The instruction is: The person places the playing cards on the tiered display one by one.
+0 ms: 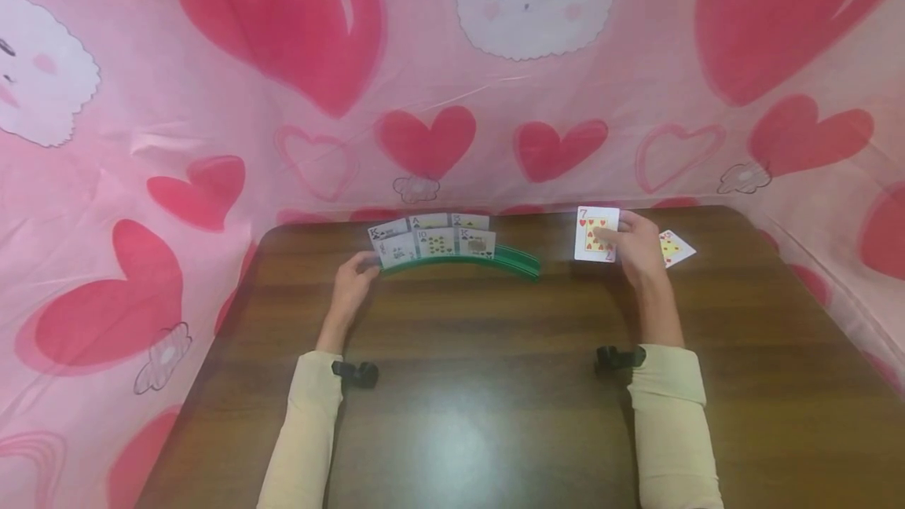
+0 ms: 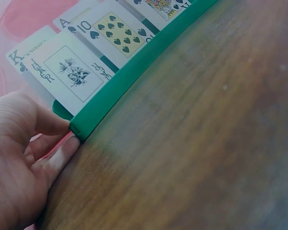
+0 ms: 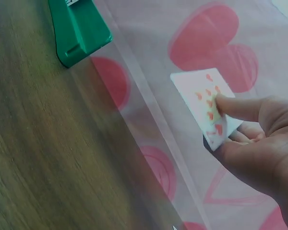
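A curved green card holder (image 1: 518,259) stands near the table's far edge with two rows of playing cards in it. In its front row are a joker (image 2: 67,72), a ten of spades (image 2: 117,36) and a king (image 1: 477,243); behind them rise a king of clubs (image 1: 387,231), an ace (image 1: 428,221) and a card whose rank I cannot tell. My left hand (image 1: 353,283) pinches the holder's left end between thumb and fingers. To the right of the holder, my right hand (image 1: 642,250) holds up a seven of hearts (image 1: 587,246), thumb across its face.
On the table (image 1: 481,336), face-up card (image 1: 680,250) with red pips lies partly hidden behind my right hand. Pink cloth (image 1: 495,89) printed with hearts hangs around the table's back and sides. Each wrist carries a black camera (image 1: 357,373).
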A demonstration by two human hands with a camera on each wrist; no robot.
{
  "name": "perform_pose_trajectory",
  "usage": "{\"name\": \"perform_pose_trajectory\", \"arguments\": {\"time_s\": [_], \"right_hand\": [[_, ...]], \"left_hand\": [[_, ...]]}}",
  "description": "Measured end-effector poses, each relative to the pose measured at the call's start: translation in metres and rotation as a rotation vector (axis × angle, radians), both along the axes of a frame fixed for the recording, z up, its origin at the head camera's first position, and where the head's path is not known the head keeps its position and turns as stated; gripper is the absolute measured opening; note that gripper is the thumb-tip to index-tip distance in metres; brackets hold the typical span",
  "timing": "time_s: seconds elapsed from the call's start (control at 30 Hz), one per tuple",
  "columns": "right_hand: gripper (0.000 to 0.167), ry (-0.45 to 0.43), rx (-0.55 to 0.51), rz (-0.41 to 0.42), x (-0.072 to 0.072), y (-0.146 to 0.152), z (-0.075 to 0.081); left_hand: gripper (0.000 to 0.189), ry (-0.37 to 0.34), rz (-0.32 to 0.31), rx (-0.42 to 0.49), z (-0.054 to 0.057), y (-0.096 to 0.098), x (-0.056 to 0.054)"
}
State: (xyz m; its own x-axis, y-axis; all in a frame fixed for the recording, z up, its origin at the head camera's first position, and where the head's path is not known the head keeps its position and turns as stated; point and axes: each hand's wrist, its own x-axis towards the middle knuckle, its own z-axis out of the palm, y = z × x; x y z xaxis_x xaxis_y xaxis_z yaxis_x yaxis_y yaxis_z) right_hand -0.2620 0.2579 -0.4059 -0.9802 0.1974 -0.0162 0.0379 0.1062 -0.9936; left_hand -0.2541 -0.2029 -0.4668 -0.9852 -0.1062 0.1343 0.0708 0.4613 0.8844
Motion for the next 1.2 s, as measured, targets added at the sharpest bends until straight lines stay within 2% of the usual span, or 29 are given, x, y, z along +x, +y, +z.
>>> {"name": "perform_pose_trajectory", "arguments": {"time_s": [0.1,0.3,0.63,0.83,1.0,1.2], "right_hand": [[0.049,0.024,-0.049,0.022,0.0,-0.002,0.002],[0.041,0.08,-0.195,0.052,0.0,-0.01,0.005],[0.044,0.082,-0.214,0.077,0.004,-0.015,0.012],[0.036,0.1,-0.22,0.045,0.004,-0.019,0.015],[0.028,0.144,-0.271,0.043,0.002,-0.023,0.017],[0.027,0.153,-0.236,0.017,0.003,-0.026,0.02]], "left_hand": [[0.023,0.001,0.001,0.0,0.0,0.0,-0.001],[0.024,0.0,0.001,0.004,-0.001,0.0,-0.002],[0.023,0.0,0.003,0.009,-0.002,0.001,-0.003],[0.024,0.0,-0.001,0.002,-0.001,0.001,-0.002],[0.024,0.002,-0.003,0.007,-0.001,0.001,-0.001],[0.025,0.001,-0.007,0.015,-0.001,0.0,-0.001]]}}
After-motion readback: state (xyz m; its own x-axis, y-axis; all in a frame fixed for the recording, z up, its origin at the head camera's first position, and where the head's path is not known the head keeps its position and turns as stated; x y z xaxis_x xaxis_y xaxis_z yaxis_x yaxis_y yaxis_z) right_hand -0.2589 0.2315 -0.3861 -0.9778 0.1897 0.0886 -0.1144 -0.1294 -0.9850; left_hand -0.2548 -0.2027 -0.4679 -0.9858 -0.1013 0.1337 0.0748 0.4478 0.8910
